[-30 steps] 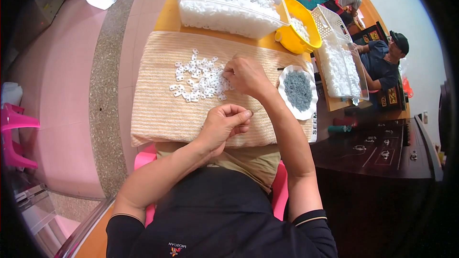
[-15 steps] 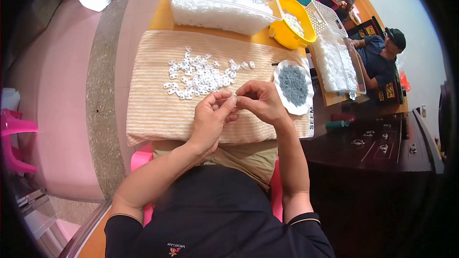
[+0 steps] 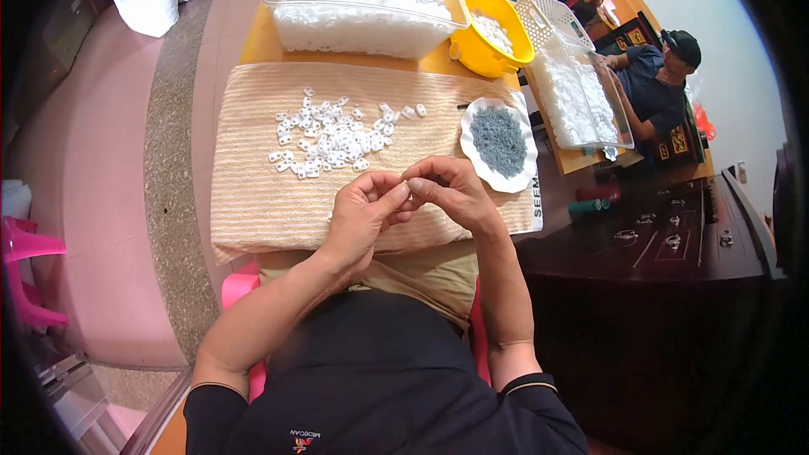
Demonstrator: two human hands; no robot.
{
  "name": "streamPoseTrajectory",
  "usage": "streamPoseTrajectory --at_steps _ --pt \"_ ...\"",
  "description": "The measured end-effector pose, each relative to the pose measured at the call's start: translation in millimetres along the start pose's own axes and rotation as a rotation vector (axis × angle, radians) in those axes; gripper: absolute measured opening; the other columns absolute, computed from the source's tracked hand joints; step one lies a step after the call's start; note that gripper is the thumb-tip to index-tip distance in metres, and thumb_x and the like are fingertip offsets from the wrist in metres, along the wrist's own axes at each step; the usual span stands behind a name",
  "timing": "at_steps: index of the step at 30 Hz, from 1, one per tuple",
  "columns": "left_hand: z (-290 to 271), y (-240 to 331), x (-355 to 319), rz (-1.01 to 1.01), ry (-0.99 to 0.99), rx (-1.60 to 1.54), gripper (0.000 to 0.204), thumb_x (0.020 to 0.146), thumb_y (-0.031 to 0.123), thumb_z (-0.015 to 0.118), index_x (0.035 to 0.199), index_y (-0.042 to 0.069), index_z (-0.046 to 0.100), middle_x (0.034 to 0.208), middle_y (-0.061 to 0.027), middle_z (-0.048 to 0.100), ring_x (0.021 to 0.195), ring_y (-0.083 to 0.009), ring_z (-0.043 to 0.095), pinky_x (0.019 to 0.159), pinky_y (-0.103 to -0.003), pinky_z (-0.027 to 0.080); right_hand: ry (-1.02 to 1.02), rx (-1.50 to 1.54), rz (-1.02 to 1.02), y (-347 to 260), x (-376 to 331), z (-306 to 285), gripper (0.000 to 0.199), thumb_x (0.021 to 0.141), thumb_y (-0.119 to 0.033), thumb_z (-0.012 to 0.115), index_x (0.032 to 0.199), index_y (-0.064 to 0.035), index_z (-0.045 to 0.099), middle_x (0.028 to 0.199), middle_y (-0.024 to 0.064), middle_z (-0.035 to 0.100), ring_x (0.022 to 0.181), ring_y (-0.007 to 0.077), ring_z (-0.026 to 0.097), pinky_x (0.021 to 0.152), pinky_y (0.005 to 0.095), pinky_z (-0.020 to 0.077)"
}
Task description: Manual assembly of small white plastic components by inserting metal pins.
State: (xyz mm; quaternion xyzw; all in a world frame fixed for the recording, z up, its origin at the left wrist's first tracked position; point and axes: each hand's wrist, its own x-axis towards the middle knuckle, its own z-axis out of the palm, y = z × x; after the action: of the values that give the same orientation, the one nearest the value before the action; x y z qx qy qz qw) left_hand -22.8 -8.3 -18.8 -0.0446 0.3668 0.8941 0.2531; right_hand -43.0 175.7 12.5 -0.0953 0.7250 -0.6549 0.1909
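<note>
My left hand [image 3: 371, 209] and my right hand [image 3: 455, 195] meet over the near part of a striped cloth [image 3: 253, 211]. The fingertips of both are pinched together at one spot. Whatever sits between them is small and mostly covered by the fingers, so I cannot make it out. Just beyond my hands lies a loose pile of small white plastic pieces [image 3: 333, 139], several with two dark holes. To the right of the pile, a white wavy-edged plate [image 3: 528, 152] holds a heap of tiny grey metal-looking parts [image 3: 497, 141].
Behind the cloth stand a clear bin [image 3: 354, 38] full of white pieces and a yellow basin [image 3: 480, 55] with more. At the right, a person [image 3: 653, 76] works beside another clear bin [image 3: 581, 105]. A dark cabinet [image 3: 624, 244] flanks me; a pink stool [image 3: 34, 274] stands left.
The whole scene has shifted slightly left in the picture as my head moved. My hands stay pinched together, with the right fingers slightly changed in position over the left fingertips.
</note>
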Motion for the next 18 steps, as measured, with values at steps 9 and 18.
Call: streamPoseTrajectory --at_steps 9,18 --pt "-1.3 -2.2 1.6 -0.091 -0.004 0.005 0.018 0.09 0.007 0.064 0.107 0.003 0.06 0.094 -0.0071 0.067 0.083 -0.0125 0.066 0.072 -0.024 0.055 0.222 0.077 -0.053 15.0 -9.0 17.2 0.015 0.091 -0.009 0.064 0.101 0.0023 0.061 0.084 0.0042 0.064 0.07 0.0088 0.062 0.063 0.0218 0.0529" --pt "-4.3 -1.0 2.4 -0.102 0.058 -0.028 0.016 0.088 0.004 0.066 0.104 0.003 0.062 0.091 -0.0056 0.065 0.08 -0.0127 0.064 0.072 -0.025 0.056 0.259 -0.293 -0.192 18.8 -27.4 17.6 0.022 0.09 -0.006 0.065 0.109 0.0023 0.063 0.091 0.0031 0.063 0.074 0.0062 0.057 0.063 0.019 0.0457"
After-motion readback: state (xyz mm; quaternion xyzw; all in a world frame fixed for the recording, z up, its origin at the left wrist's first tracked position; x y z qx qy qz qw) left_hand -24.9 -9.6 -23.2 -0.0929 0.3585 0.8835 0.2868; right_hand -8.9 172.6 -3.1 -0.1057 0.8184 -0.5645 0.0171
